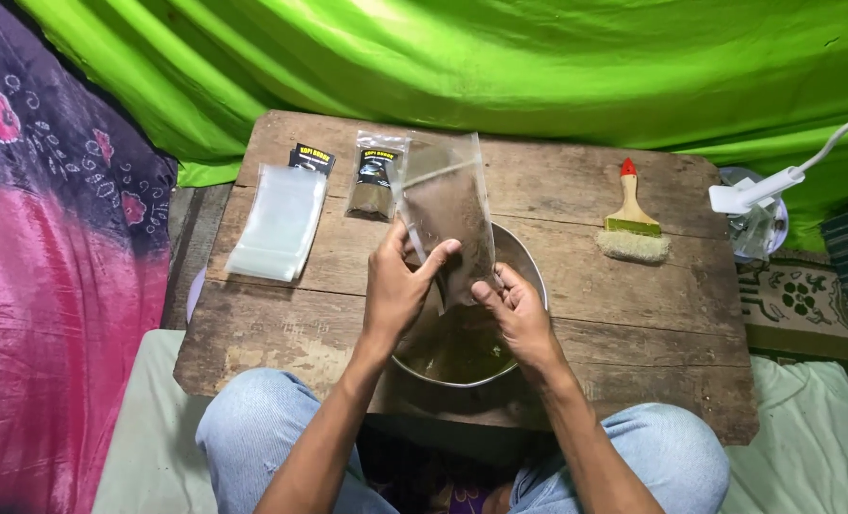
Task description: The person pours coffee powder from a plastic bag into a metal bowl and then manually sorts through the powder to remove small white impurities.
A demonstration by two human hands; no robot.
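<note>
- Both hands are up over the middle of the table: the left hand (397, 286) pinches the left edge of a clear plastic pouch (448, 214) between thumb and fingers, and the right hand (519, 314) grips its lower right corner from below.
- One pouch is held — thin, glossy film, rectangular, about half filled with a fine brown powder; it stands nearly upright, its top tilted toward the far edge.
- One round metal bowl (528, 262) sits directly beneath the pouch near the table's near edge, smooth and shiny at the rim, with dark powder in its bottom.
- One table (633, 314) carries everything: rough, weathered wooden planks, grey-brown, with worn corners.
- One stack of empty clear bags (279, 221) lies flat by the left edge, soft and milky; how many bags it holds cannot be told.
- Two small dark labels show: one label card (310, 157) at the far left corner above the stack, one on a filled sachet (376, 176) just left of the held pouch.
- One paintbrush (631, 224) lies toward the right edge — pale wooden handle with a red tip, green band, wide pale bristles.
- One white clip lamp (757, 190) reaches in beyond the right edge.
- Green cloth (443, 57), folded and glossy, hangs behind the far edge.
</note>
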